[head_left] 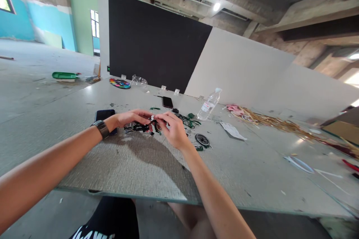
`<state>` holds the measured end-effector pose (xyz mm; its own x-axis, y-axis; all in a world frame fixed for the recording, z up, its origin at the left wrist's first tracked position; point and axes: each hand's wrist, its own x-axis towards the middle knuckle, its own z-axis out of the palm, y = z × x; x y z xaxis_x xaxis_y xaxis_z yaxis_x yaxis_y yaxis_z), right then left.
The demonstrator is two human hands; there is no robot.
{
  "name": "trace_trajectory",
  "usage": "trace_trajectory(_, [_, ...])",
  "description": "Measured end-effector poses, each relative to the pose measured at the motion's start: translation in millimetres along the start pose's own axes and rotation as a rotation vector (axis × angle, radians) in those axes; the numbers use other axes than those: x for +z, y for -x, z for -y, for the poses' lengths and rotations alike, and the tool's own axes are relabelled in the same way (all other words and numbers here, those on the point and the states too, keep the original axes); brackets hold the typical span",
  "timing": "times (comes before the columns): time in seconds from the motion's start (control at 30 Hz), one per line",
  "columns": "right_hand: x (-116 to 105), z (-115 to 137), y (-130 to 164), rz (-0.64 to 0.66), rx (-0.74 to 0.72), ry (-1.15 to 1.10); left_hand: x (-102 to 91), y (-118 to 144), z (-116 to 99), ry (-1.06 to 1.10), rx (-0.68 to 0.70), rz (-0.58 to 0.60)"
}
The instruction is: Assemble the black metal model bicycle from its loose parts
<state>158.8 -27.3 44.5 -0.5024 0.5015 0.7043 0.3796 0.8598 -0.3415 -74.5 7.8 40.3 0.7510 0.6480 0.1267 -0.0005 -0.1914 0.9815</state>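
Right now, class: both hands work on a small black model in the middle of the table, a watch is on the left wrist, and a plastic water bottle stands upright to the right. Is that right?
Not quite. The head view shows the water bottle lying tilted on its side on the table, not upright. The rest holds: both hands, left hand and right hand, work on the small black model; watch on the left wrist.

Nothing readable anywhere. Showing only blurred print: the label on the water bottle (209, 105), the white lettering on the black garment (97, 233) at the bottom edge, cut off by the frame. Remaining illegible too: the paper sheet (232, 130).
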Motion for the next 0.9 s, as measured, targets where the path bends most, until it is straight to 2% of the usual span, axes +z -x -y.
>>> trace_trajectory(0.2, [1.5,-2.6,-0.7,-0.026,0.007,-0.014,2.9,-0.4,-2.7,0.014,-0.017,0.041])
trace_trajectory(0.5, [1.7,-0.5,-2.1,0.019,0.114,-0.062,6.1,1.8,-7.5,0.001,-0.018,0.041])
trace_trajectory(0.9, [-2.7,-1.8,-2.1,0.061,0.106,-0.094,10.9,2.6,-9.8,-0.005,-0.014,0.055])
